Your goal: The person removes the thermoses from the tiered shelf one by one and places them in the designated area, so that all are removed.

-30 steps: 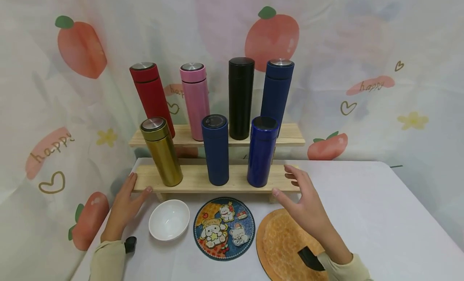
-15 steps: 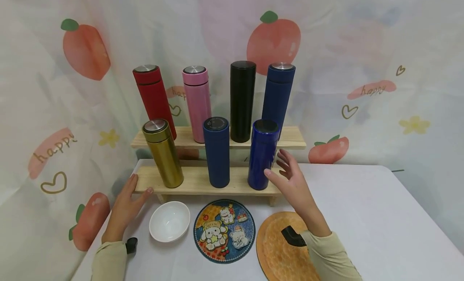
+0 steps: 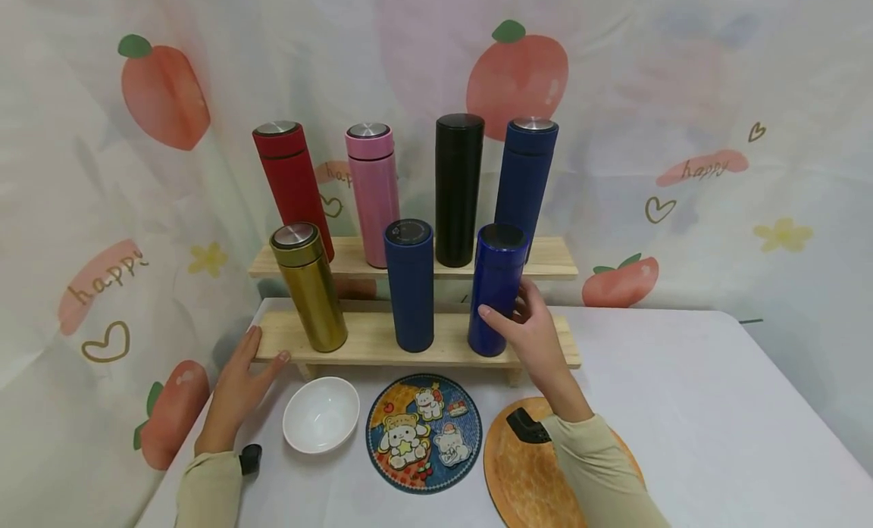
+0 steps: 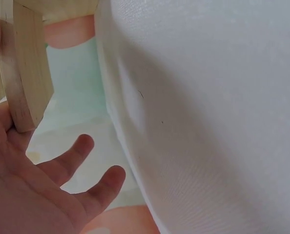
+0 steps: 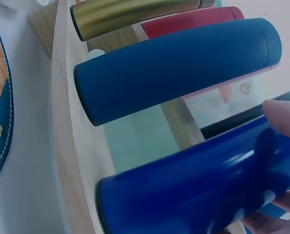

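Note:
On the lower board of a two-tier wooden rack [image 3: 368, 338], a glossy blue thermos [image 3: 492, 289] stands upright at the right. My right hand [image 3: 535, 338] is around it, thumb on its front and fingers curled behind its right side. The right wrist view shows the thumb and fingertips on either side of that glossy blue thermos [image 5: 184, 187]. At the rack's left end rests my left hand [image 3: 240, 384], its thumb at the front edge and fingers spread along the end. In the left wrist view, two fingers [image 4: 103, 190] extend clear of the board [image 4: 30, 73].
A matte navy thermos [image 3: 411, 301] and a gold thermos [image 3: 312, 297] share the lower board. Red, pink, black and navy ones stand on the upper board [image 3: 559, 259]. In front lie a white bowl [image 3: 320, 414], a cartoon mat [image 3: 424, 433] and a tan round mat [image 3: 525, 475].
My right hand has moved left from beside the rack's right end to the glossy blue thermos, and its fingers have closed round it. My left hand has stayed at the rack's left end.

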The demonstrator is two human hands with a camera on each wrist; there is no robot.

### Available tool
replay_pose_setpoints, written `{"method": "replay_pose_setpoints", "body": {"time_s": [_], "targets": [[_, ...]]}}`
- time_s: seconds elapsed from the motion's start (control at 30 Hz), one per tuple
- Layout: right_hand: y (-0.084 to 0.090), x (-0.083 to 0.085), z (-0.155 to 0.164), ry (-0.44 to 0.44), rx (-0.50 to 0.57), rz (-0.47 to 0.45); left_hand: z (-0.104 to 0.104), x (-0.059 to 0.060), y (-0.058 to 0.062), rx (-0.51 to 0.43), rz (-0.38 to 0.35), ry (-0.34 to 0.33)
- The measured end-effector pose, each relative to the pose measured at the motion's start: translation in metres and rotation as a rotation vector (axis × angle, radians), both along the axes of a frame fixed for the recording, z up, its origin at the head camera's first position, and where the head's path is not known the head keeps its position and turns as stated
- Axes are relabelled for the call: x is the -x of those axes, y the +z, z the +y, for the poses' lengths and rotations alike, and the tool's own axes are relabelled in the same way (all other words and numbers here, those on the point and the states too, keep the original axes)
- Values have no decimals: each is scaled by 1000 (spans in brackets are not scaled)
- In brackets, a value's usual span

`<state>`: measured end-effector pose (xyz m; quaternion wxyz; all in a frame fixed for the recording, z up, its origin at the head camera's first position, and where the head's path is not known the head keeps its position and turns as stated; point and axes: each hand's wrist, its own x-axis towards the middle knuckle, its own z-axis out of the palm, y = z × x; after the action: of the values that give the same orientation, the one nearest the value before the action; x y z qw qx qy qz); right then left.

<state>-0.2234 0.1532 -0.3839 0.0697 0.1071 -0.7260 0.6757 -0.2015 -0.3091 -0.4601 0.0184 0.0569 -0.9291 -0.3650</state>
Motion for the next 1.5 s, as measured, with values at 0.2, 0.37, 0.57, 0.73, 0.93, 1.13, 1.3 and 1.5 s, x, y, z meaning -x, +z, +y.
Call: {"method": "replay_pose_setpoints", "body": {"time_s": [0.2, 0.37, 0.57, 0.73, 0.93, 1.13, 1.3, 1.5], "targets": [[-3, 3, -4, -70, 0, 3, 3, -2, -1, -11, 6, -4], [-5, 0, -5, -116, -12, 8, 3, -3, -2, -7, -38, 9], [-4, -5, -1, -165, -36, 24, 4, -4, -1, -4, -45, 11], [0, -11, 10, -188, -63, 24, 5, -5, 1, 0, -29, 3], [3, -15, 30, -231, -73, 31, 5, -6, 2, -5, -9, -9], [7, -23, 51, -291, -88, 31, 0, -6, 0, 8, 18, -21], [11, -26, 71, -356, -99, 38, -2, -5, 0, 0, 22, -25], [13, -26, 97, -424, -80, 16, 1, -4, 2, -5, 19, -22]]}}
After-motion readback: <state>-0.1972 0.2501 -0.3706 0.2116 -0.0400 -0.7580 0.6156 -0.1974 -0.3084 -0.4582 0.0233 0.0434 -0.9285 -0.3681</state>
